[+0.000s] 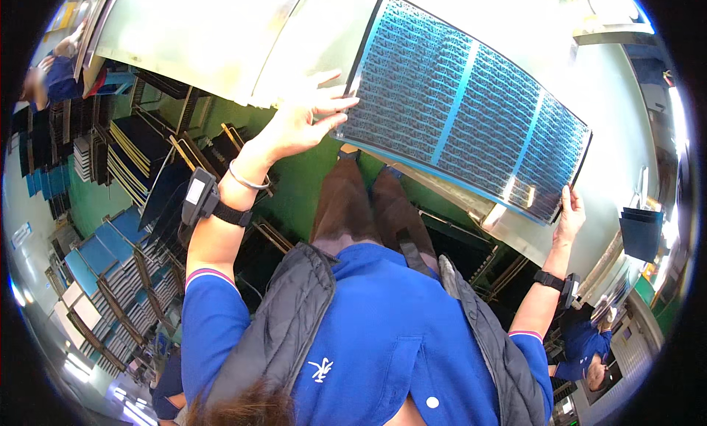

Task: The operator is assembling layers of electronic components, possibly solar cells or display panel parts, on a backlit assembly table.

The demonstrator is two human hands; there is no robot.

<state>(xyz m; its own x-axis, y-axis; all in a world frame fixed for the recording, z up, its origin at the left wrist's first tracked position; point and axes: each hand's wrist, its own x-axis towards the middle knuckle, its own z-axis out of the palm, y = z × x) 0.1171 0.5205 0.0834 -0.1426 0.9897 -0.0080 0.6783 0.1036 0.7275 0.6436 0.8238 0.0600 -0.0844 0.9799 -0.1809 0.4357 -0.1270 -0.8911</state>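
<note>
A large rectangular circuit board panel, blue with rows of dense dark pattern and lighter blue strips, is tilted over the bright worktable in front of me. My left hand is at its left edge, thumb and index fingertip on the border while the other fingers stick out. At the lower right corner, my right hand grips the panel's edge between thumb and fingers. Part of the right fingers is hidden behind the panel. A bangle and a dark strapped device are on my left wrist; another device is on the right.
The pale worktable spans the far side. Racks with stacked dark panels and blue and white panels stand at the left on a green floor. Other people are at the right, far left and lower left. Dark sheets hang at the right.
</note>
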